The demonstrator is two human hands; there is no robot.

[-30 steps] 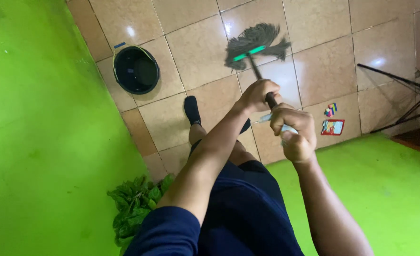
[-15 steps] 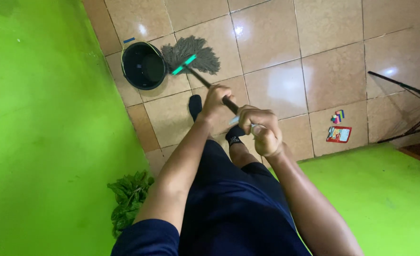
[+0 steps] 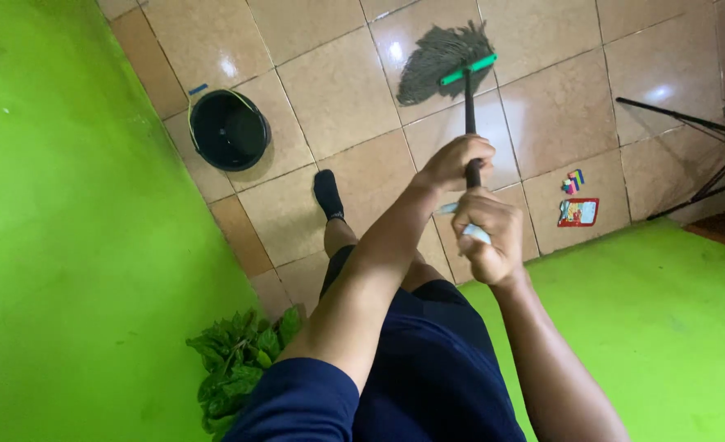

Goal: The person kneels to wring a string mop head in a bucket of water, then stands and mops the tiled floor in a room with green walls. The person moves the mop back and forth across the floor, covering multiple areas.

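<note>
Both hands clamp the mop handle (image 3: 470, 123): left hand (image 3: 456, 164) nearer the head, right hand (image 3: 485, 233) behind it. Handle axis runs straight ahead; mop head (image 3: 442, 61) rests on tile (bucket (image 3: 230, 129) well left).

The glossy tan tile floor (image 3: 338, 90) carries a grey mop head (image 3: 440, 61) beyond the fingers (image 3: 469, 151), a black bucket (image 3: 229, 129) far leftward, and rightward a small card (image 3: 577, 212) with what look like coloured blocks (image 3: 573, 182).
</note>
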